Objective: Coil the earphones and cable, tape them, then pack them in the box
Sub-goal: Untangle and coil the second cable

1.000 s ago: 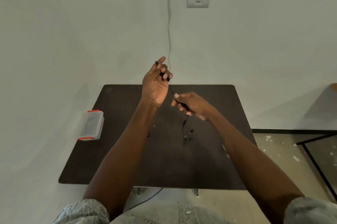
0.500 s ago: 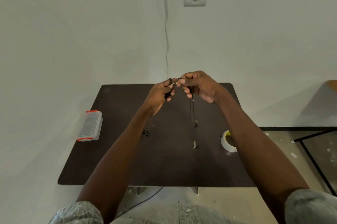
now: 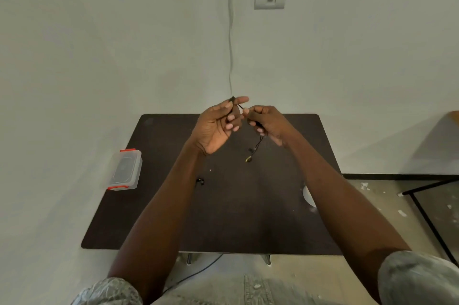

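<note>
Two hands are up over the far edge of the dark rectangular table (image 3: 223,217), close together, coiling the thin black earphone cable (image 3: 258,144). Left hand (image 3: 216,126) pinches one end between thumb and fingers; right hand (image 3: 269,123) is curled round the cable, whose loose tail dangles toward 6 o'clock. Coiling looks only partly done, I'd say. White tape roll (image 3: 308,196) lies at 3 o'clock, mostly hidden by the right forearm, apparently unused. Clear plastic box with red clips (image 3: 125,169) sits lidded at 9 o'clock, so taping and packing remain
</note>
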Motion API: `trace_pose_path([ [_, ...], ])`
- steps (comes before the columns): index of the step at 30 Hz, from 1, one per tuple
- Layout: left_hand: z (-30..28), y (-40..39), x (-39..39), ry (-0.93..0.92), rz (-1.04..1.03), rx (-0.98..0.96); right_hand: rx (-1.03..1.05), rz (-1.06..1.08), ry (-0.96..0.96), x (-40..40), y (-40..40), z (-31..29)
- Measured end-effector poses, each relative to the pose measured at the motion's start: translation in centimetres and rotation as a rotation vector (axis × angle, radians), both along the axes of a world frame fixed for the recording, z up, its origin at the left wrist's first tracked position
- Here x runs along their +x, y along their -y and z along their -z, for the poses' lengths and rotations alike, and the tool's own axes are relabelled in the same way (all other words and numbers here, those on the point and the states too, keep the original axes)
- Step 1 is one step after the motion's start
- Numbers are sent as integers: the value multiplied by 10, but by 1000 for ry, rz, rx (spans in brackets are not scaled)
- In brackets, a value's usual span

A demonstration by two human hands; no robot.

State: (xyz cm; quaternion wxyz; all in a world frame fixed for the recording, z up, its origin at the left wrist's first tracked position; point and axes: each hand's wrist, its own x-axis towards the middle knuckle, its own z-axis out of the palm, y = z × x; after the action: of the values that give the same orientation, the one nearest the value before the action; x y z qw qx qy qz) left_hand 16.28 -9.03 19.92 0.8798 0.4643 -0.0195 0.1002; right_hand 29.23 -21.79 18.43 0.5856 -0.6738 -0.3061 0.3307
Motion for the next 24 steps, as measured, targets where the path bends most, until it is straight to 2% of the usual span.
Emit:
trace_pose_path([
  [3, -2, 0, 6, 61, -195, -50, -43, -22, -20, -17, 1, 20],
  [6, 0, -10, 11, 22, -423, -67, -108, -84, 5, -35, 7, 40],
  [8, 5, -20, 13, -59, -549, 61, -173, -134, 28, -46, 15, 45],
  [10, 13, -26, 12, -183, -598, 295, -204, -181, 63, -53, 21, 41],
  [13, 30, -26, 7, -319, -512, 574, -194, -212, 141, -56, 26, 16],
  [16, 46, -21, 3, -368, -279, 725, -187, -150, 302, -44, 26, -16],
  [21, 40, -6, -6, -300, 34, 415, -187, -51, 406, -23, 19, -36],
  [24, 32, -10, -10, -302, 139, 410, -127, -52, 403, -21, 19, -34],
])
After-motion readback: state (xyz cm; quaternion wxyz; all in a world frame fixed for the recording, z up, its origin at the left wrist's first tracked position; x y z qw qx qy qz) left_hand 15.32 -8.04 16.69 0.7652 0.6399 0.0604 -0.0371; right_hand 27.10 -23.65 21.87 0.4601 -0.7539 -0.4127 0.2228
